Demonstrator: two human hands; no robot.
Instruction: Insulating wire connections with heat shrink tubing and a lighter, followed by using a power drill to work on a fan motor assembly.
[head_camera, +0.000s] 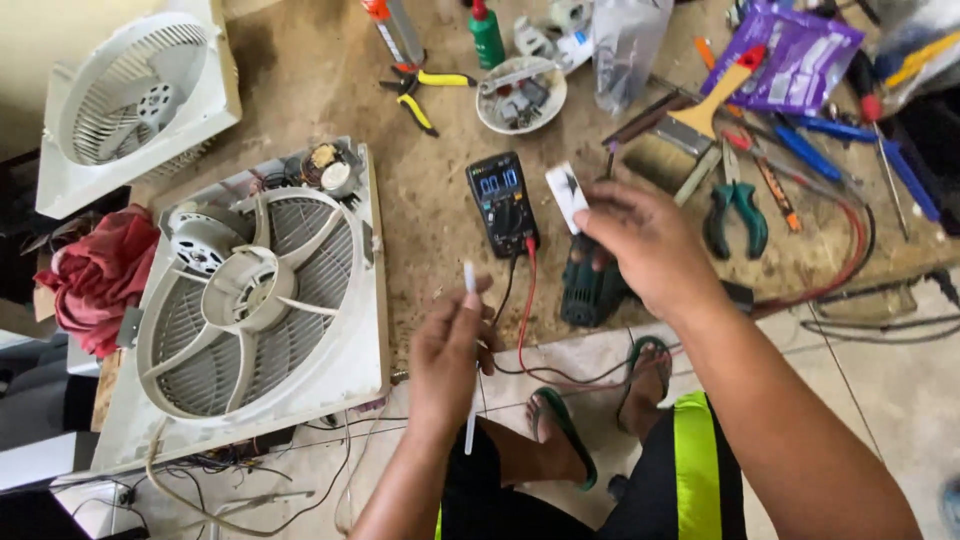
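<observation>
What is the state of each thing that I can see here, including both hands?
left hand: closed on a thin white tube, held upright
right hand: pinching a small white part
multimeter: switched on, display lit, red and black leads attached
fan housing: lying flat, wires exposed
green pliers: lying with handles apart
red cloth: crumpled

Workbench clutter around a fan housing

A white fan housing (262, 305) lies beside a red rag (100, 275); a digital multimeter (501, 202), green pliers (736, 215) and a paintbrush (712, 103) rest on the desk (420, 180).
</observation>
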